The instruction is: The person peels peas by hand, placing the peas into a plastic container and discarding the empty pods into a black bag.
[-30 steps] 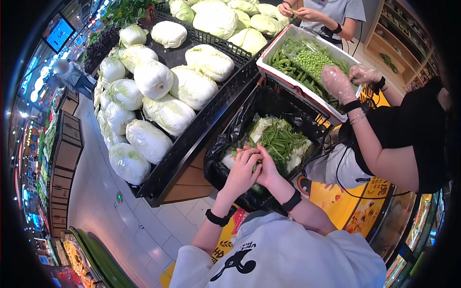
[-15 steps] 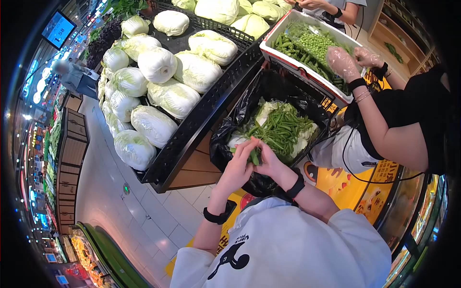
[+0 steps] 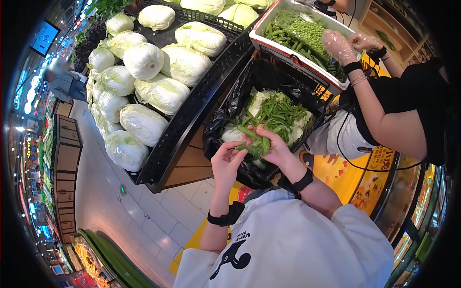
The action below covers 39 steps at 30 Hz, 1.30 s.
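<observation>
Several green pea pods (image 3: 261,145) lie in my right hand (image 3: 277,150), its fingers curled around them. My left hand (image 3: 227,161) pinches the near end of one pod (image 3: 249,150) beside that bunch. Both hands are over the front edge of a crate lined with a black plastic bag (image 3: 218,127). Inside the crate, a heap of empty-looking green pods (image 3: 278,113) rests on pale cabbage leaves (image 3: 300,127).
A white box (image 3: 300,62) of pods and shelled peas (image 3: 309,36) stands behind the crate. Another person's gloved hands (image 3: 338,47) are above it. To the left, a black display stand (image 3: 201,93) bears wrapped napa cabbages (image 3: 144,60).
My hands have moved apart slightly, and the pods in my right hand now show. The view has shifted a little, and the other person's gloved hands remain over the white box.
</observation>
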Available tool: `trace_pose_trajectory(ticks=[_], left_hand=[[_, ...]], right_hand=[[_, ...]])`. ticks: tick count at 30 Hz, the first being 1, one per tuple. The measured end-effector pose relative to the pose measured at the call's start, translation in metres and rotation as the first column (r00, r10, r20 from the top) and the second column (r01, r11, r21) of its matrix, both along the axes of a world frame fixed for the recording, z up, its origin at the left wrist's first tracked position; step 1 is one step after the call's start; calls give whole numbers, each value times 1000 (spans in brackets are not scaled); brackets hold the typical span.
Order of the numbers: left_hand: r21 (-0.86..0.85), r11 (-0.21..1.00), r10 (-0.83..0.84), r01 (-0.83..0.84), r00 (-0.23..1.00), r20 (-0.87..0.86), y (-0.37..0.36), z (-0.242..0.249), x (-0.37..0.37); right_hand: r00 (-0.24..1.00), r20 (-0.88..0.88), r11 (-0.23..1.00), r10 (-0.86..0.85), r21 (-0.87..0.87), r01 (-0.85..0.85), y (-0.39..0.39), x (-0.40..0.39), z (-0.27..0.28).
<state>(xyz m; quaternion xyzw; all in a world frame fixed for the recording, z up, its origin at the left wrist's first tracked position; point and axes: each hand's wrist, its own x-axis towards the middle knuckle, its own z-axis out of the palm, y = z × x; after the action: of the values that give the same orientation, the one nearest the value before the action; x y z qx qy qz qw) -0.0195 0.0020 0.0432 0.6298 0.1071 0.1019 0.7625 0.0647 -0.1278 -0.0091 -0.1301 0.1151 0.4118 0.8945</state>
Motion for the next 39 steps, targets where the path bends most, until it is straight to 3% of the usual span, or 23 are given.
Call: trace_pose_trajectory(ticks=[1, 4, 6, 8, 9, 10, 13, 15, 16, 18, 23, 25, 28, 30, 31, 33, 36, 38, 39], left_hand=[[-18, 1000, 20, -20, 1000, -4, 0, 0, 0], [-45, 998, 40, -40, 999, 9, 0, -6, 2], [-68, 997, 29, -28, 999, 25, -1, -8, 1], [-112, 992, 59, -55, 998, 26, -2, -6, 2], [-116, 992, 54, -51, 998, 25, -2, -5, 1], [-112, 989, 104, -98, 994, 43, 0, -4, 0], [-78, 985, 156, -154, 987, 21, 8, 1, -1], [-39, 988, 151, -151, 988, -26, 10, 2, -1], [-39, 988, 152, -153, 988, -26, 10, 2, 1], [-20, 992, 121, -121, 992, -34, 9, 0, 4], [-6, 997, 80, -80, 997, -19, 5, 0, 11], [-15, 998, 63, -63, 998, -5, 2, 1, 11], [71, 997, 16, -18, 1000, 23, 1, 1, 13], [242, 970, -34, 24, 999, 36, 1, 2, 15], [242, 970, -35, 25, 999, 35, 1, 5, 15], [391, 917, 25, -79, 990, 142, 0, 12, 14], [366, 930, 3, -41, 994, 105, 7, 8, 12], [321, 947, -13, -10, 997, 70, 8, 14, 12], [321, 946, -56, 40, 998, 40, 11, 15, 12]], right_hand=[[992, 118, 999, -36, -36, 41, -6, 1, 2], [981, 139, 986, -132, -88, 145, -17, 3, 18], [976, 104, 977, -190, -74, 198, -20, 6, 19], [917, -82, 919, -389, 31, 393, -24, 12, 20], [916, -90, 915, -392, 68, 398, -27, 11, 18], [889, -52, 887, -455, 58, 458, -35, 18, 18], [904, 74, 905, -422, -25, 424, -44, 15, 31], [915, 392, 875, -92, -407, 263, -47, 5, 50], [915, 392, 875, -91, -407, 262, -45, 3, 50], [736, 619, 782, 272, -588, 205, -37, -2, 50], [758, 598, 725, 259, -639, 257, -27, -8, 48], [698, 548, 702, 461, -707, 91, -29, -9, 54], [605, 541, 695, 584, -718, -29, -27, -17, 56], [620, 564, 726, 546, -688, -14, -27, -19, 58], [588, 589, 718, 555, -696, 20, -28, -18, 58], [555, 611, 709, 564, -703, 53, -30, -17, 57], [561, 635, 704, 530, -699, 126, -33, -19, 57], [383, 648, 595, 658, -760, 263, -38, -17, 62], [383, 648, 595, 658, -760, 262, -40, -16, 65]])
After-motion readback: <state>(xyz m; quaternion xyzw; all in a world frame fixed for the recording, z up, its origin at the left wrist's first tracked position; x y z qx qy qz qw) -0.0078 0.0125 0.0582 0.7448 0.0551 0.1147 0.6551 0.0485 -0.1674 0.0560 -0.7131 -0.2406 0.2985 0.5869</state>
